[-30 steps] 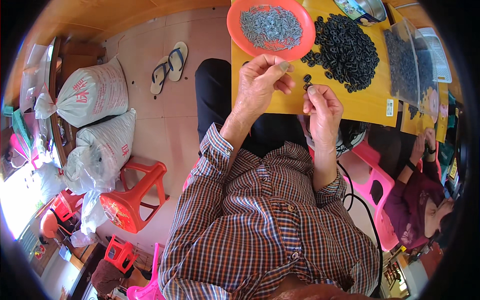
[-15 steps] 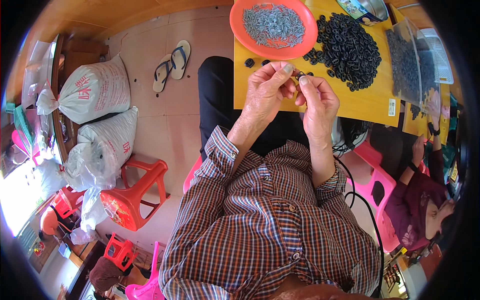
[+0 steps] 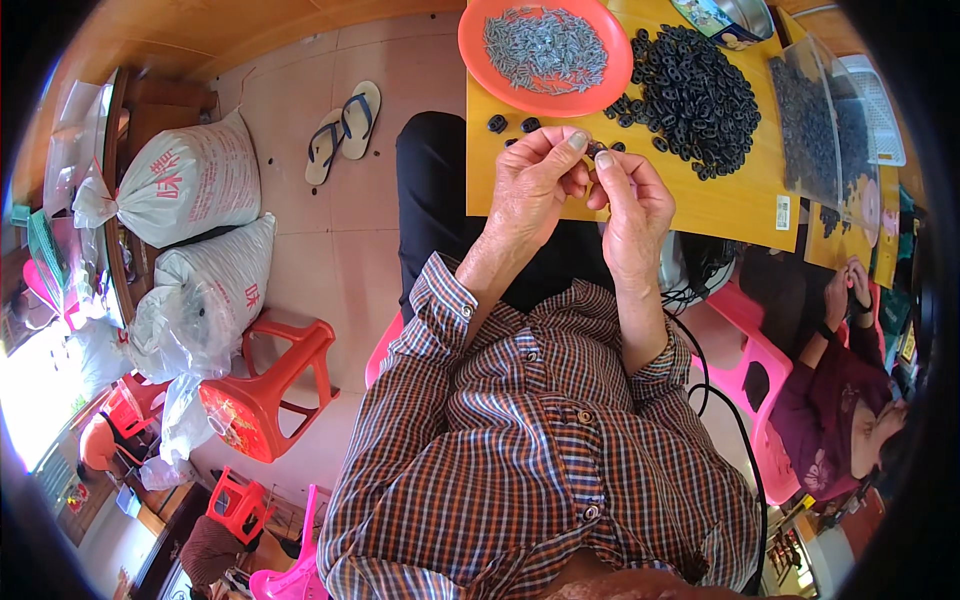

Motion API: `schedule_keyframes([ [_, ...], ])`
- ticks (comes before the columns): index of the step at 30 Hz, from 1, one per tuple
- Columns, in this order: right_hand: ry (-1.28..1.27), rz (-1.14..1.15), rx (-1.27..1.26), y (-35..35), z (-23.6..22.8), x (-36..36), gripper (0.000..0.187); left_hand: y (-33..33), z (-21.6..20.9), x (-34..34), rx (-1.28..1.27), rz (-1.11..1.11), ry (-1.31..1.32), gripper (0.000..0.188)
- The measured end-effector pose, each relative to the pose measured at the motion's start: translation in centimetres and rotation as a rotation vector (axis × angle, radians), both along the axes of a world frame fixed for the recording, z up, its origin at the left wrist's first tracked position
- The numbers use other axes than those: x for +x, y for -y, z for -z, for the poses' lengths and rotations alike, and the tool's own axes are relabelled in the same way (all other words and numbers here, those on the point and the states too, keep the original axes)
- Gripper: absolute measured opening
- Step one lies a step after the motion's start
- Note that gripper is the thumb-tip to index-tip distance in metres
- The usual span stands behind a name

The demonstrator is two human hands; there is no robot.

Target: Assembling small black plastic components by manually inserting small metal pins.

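Note:
Above the near edge of the yellow table (image 3: pixel 630 205), my left hand (image 3: pixel 533 185) and my right hand (image 3: pixel 637 205) meet with thumbs and forefingers pinched. A small black part (image 3: pixel 594 149) shows between the fingertips, mostly covered by them. Whether a screw sits in it I cannot tell. Just beyond the hands is a red plate (image 3: pixel 475 62) holding many small grey screws (image 3: pixel 545 50). To its right spreads a heap of black oval parts (image 3: pixel 697 105) with holes. A few loose black parts (image 3: pixel 497 123) lie left of my fingers.
A clear bin (image 3: pixel 808 130) of black parts stands at the table's right, with an open tin (image 3: pixel 745 20) behind the heap. Sandals (image 3: pixel 342 130), white sacks (image 3: pixel 190 180) and a red stool (image 3: pixel 275 390) are on the left. A co-worker (image 3: pixel 840 400) sits at right.
My right thumb has shifted slightly, and the part between my fingertips is more covered. The co-worker's hands have drawn back from the table and come together.

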State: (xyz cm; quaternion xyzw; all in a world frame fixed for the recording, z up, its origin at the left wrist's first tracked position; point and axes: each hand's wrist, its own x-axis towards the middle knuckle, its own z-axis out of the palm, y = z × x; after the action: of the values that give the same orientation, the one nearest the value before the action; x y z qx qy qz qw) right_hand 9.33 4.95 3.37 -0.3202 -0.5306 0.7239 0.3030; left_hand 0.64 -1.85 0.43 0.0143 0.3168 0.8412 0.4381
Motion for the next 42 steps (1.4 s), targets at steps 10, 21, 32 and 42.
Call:
schedule_keyframes([
  [10, -0.021, -0.01, -0.024, -0.15, 0.39, 0.3, 0.015, 0.05, 0.01, 0.11, -0.005, 0.004, 0.011, 0.013],
  [21, -0.019, -0.011, -0.018, -0.32, 0.84, 0.33, 0.015, 0.08, 0.35, 0.14, -0.021, 0.014, -0.051, 0.013],
  [32, 0.035, -0.005, 0.141, -0.05, 0.38, 0.24, 0.014, -0.1, 0.12, 0.28, -0.049, -0.008, -0.118, 0.01],
  [42, 0.107, -0.03, 0.15, -0.23, 0.71, 0.16, 0.014, -0.41, 0.54, 0.35, -0.172, -0.062, -0.222, 0.012],
])
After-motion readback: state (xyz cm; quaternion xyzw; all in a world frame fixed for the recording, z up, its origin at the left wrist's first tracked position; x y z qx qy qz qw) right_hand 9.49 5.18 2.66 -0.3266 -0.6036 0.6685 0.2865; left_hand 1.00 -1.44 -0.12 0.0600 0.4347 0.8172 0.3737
